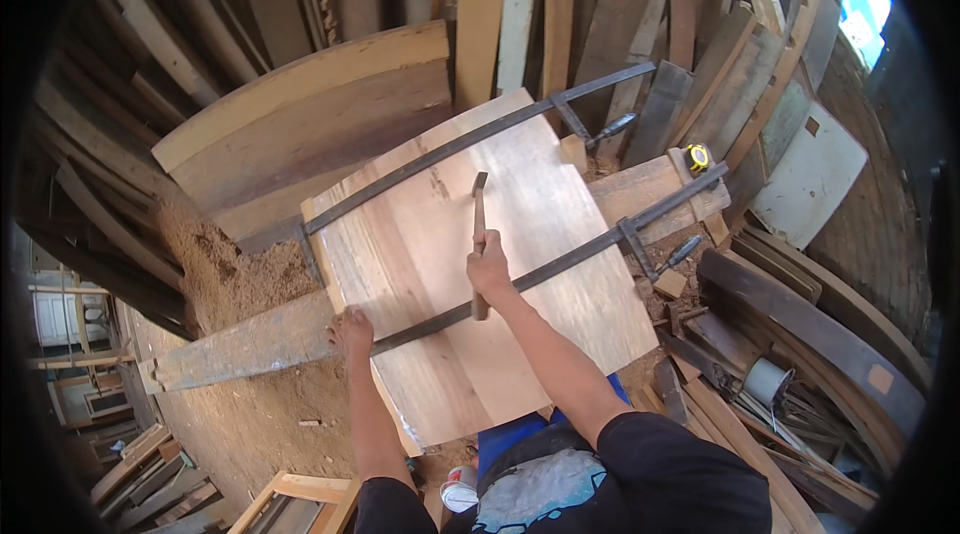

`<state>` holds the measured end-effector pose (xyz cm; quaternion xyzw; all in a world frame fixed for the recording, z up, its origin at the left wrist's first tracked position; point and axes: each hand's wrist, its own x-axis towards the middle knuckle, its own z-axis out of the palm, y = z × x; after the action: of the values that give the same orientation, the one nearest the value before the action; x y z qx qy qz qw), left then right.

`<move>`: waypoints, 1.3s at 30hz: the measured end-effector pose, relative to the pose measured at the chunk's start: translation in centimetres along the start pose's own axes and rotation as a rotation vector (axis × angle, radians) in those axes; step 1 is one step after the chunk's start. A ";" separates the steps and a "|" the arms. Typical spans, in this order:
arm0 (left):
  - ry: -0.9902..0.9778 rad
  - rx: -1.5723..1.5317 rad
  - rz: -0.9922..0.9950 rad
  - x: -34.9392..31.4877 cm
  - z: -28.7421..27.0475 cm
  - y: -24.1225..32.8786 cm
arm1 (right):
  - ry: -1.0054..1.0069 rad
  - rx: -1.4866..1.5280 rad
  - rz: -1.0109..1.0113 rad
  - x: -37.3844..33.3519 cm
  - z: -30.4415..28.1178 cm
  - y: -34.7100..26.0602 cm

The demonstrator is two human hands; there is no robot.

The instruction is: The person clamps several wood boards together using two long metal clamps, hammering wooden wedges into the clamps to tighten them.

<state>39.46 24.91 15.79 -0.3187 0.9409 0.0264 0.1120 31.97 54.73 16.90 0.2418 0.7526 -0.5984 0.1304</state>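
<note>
My right hand (489, 264) is wrapped round the wooden handle of a hammer (479, 204), whose small dark head points away from me over the panel. Under it lies a wide wooden panel (540, 334) of boards set side by side, turned at a slant. Two dark metal bar clamps span it: a far clamp (420, 162) and a near clamp (565, 260), their screw handles at the right. At the panel's left edge, by the near clamp's end, my left hand (350, 332) has its fingers curled against the edge; the fingertips are partly hidden.
A worn plank (240, 346) runs out under the panel's left side. A yellow tape measure (697, 157) sits on a board at the right. Tall boards (480, 34) lean at the back. Sawdust (250, 284) is heaped at left; scrap wood and a metal can (766, 381) lie at right.
</note>
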 end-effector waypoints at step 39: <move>-0.249 0.085 0.018 1.7 -1.3 5.2 | -0.221 -0.773 -0.334 4.8 -23.5 -0.6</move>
<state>34.75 27.89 16.53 -0.2994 0.9228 0.0269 0.2412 29.74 78.32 20.92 -0.0153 0.9317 -0.3076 0.1927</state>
